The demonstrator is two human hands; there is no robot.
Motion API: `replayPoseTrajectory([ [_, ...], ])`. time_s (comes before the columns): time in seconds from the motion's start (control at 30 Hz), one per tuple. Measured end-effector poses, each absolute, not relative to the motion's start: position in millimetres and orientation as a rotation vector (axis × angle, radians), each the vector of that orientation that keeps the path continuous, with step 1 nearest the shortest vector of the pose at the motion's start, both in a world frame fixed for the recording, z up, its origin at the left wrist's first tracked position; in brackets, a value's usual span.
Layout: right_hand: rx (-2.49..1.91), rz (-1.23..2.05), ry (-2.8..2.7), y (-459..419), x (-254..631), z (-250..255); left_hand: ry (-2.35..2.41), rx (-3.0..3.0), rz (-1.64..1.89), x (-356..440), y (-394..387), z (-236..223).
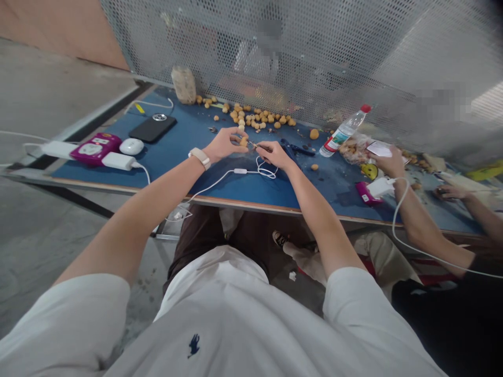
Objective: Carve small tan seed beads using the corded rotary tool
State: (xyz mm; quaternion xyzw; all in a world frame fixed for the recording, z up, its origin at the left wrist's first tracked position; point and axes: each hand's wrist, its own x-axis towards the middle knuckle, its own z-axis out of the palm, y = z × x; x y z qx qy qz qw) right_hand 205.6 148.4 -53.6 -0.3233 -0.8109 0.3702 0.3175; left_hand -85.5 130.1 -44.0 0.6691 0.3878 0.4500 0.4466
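Near the middle of the blue table, my left hand (227, 144) pinches a small tan ball (244, 141) between thumb and fingers. My right hand (274, 153) is closed on a slim pointed tool (253, 144), whose tip reaches to the ball or close beside it. Most of the tool is hidden by my fingers, so its exact kind cannot be made out. A pile of similar tan balls (267, 118) lies behind my hands, against the mesh panel. A dark blue-handled tool (302, 150) rests right of my right hand.
A phone (152, 128), a white earbud case (131, 146) and a magenta power strip (96, 148) lie left. A white cable (212, 183) loops below my hands. A water bottle (345, 132) leans right. Beyond it, a co-worker's hand (393, 162) holds a phone. A mesh panel (314, 63) borders the back.
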Motion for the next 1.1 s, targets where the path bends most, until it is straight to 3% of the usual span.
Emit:
replayPoseTrajectory([
  [1.1, -0.824, 0.993, -2.16, 151.4, 208.0, -54.0, 0.907, 1.907, 1.101, -92.0, 149.8, -57.9],
])
